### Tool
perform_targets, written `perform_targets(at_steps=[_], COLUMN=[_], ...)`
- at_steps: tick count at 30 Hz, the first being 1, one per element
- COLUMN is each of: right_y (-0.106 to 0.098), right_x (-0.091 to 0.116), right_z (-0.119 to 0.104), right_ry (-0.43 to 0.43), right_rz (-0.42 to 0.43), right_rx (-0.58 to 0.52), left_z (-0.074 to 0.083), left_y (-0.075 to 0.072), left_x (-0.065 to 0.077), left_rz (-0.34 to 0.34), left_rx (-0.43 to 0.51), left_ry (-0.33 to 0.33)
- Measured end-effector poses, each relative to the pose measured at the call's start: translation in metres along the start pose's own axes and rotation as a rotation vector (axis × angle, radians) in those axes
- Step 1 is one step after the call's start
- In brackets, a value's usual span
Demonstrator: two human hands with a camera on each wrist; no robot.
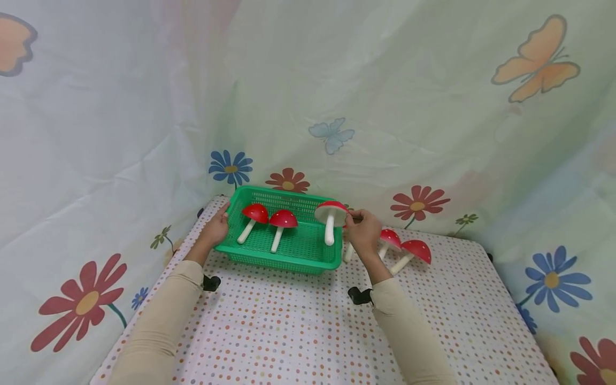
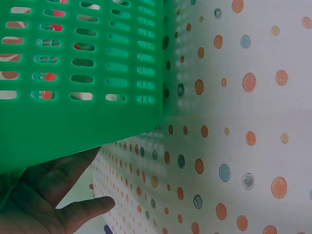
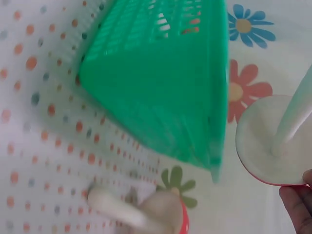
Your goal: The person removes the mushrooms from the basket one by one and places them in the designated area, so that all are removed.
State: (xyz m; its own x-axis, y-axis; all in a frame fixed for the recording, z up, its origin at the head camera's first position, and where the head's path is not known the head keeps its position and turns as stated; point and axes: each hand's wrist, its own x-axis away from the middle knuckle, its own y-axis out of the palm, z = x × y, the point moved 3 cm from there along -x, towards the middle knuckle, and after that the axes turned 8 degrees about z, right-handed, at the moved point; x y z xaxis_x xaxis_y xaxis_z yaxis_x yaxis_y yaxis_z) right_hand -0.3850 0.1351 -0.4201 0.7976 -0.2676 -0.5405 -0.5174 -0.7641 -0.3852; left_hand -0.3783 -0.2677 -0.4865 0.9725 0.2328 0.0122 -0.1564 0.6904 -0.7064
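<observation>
Green perforated plastic basket (image 1: 276,260), on a dotted desk (image 1: 269,326). Head view: inside, two red-capped mushrooms (image 1: 281,220), lying; at its right end, a held mushroom (image 1: 330,222), the right hand's (image 1: 364,232) fingers pinching its cap edge; outside, to the right, three loose mushrooms (image 1: 417,250), one partly hidden. Progress, as reckoned: two in, four not yet. Left-wrist view: left hand (image 2: 46,195) against the basket's end, fingers extended, thumb clear, nothing clasped. Right-wrist view: held mushroom's pale underside showing; one loose specimen blurred.
</observation>
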Motion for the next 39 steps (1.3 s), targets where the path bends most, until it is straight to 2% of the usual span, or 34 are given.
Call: perform_targets(at_steps=[7, 16, 20, 26, 31, 39], right_y=[-0.036, -0.062, -0.065, -0.062, -0.060, -0.053], right_x=[-0.002, 0.017, 0.028, 0.041, 0.050, 0.062], right_z=[0.017, 0.045, 0.057, 0.068, 0.072, 0.071], right_ry=[-0.022, 0.027, 0.021, -0.002, 0.008, -0.059], right_rz=[0.056, 0.046, 0.005, -0.043, -0.074, -0.176], right_rx=[0.060, 0.131, 0.195, 0.220, 0.252, 0.363], left_z=[0.000, 0.001, 0.000, 0.000, 0.000, 0.001], left_y=[-0.001, -0.001, -0.002, -0.002, -0.001, -0.001], left_x=[0.000, 0.001, 0.001, 0.001, 0.001, 0.001], left_rz=[-0.001, -0.006, -0.004, -0.003, -0.003, 0.000], left_rx=[0.009, 0.008, 0.000, 0.008, 0.014, 0.023], left_ry=[0.013, -0.002, -0.009, 0.001, 0.003, 0.000])
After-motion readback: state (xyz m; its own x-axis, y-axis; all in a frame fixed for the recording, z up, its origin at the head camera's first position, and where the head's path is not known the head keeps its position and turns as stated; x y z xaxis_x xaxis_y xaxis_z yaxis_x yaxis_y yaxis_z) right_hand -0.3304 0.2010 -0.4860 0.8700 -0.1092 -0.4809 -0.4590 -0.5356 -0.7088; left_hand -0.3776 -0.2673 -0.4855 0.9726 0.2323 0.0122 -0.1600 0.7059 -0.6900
